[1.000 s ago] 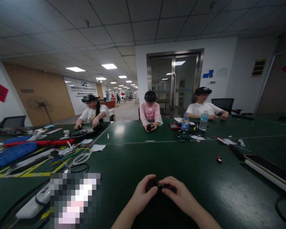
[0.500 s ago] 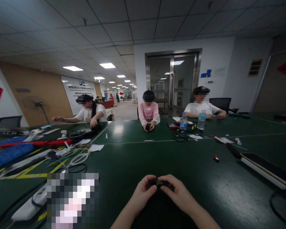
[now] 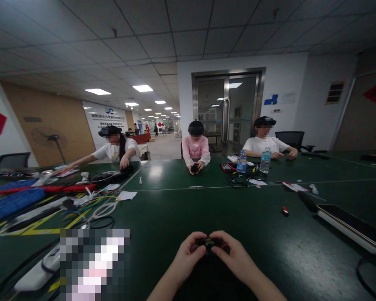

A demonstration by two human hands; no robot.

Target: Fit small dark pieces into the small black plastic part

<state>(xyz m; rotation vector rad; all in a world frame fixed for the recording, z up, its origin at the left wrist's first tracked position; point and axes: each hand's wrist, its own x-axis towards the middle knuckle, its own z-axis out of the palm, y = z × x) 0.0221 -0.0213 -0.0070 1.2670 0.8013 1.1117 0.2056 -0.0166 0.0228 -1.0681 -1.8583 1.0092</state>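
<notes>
Close to the table's near edge, a small dark object (image 3: 209, 241) is pinched between my two hands; its kind is too small and dim to make out. My left hand (image 3: 189, 253) grips its left end with thumb and fingers. On the other end, my right hand (image 3: 230, 251) has the same kind of pinch. Both hands hover over the dark green table (image 3: 163, 217), fingertips almost meeting, and the fingers hide much of the object.
To the left are a blue tray (image 3: 15, 202), coiled white cable (image 3: 105, 210) and a power strip (image 3: 37, 269). A small red item (image 3: 284, 211) and a flat black-topped device (image 3: 352, 223) lie rightward. Across sit three people, with water bottles (image 3: 265, 160) near one.
My hands keep their pinch on the dark object and have barely moved. The person at the far left has stretched an arm farther out over the table, and the view has tilted slightly.
</notes>
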